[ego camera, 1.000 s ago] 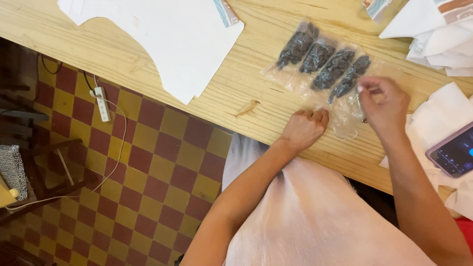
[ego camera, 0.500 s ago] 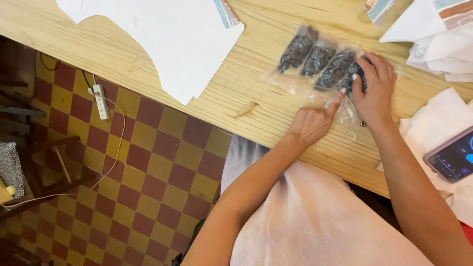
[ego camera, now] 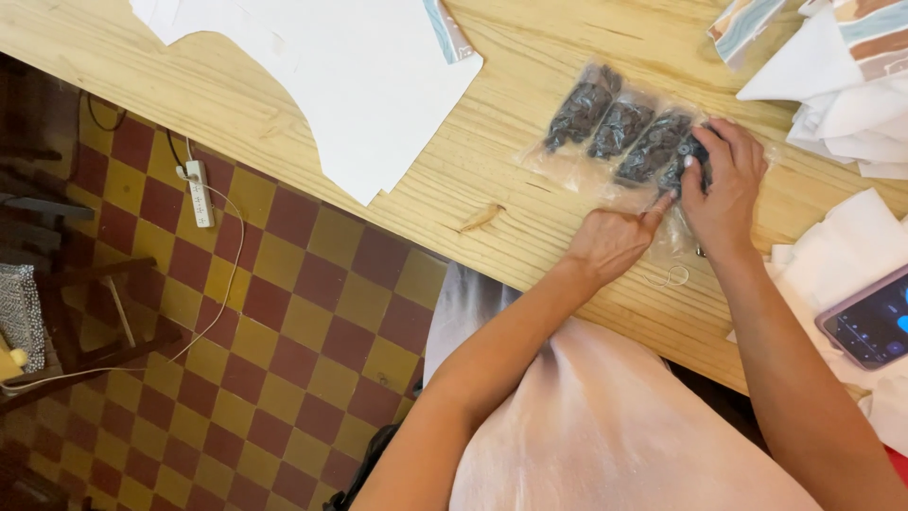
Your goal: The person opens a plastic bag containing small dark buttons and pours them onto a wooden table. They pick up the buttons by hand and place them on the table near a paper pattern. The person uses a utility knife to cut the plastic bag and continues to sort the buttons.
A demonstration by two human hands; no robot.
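From the head camera I see my right hand [ego camera: 724,189] curled over the end packet of a row of clear plastic packets of small dark pieces [ego camera: 624,132] lying on the pale wooden table [ego camera: 284,123]. My left hand [ego camera: 610,241] rests loosely closed, forefinger touching that packet. I judge I'm separating the packet; next needs a firm pinch.

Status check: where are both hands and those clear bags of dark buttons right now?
Left hand on fourth bag's plastic edge. Right hand covering its dark contents. Three other bags beside, untouched. Phone clear, right.
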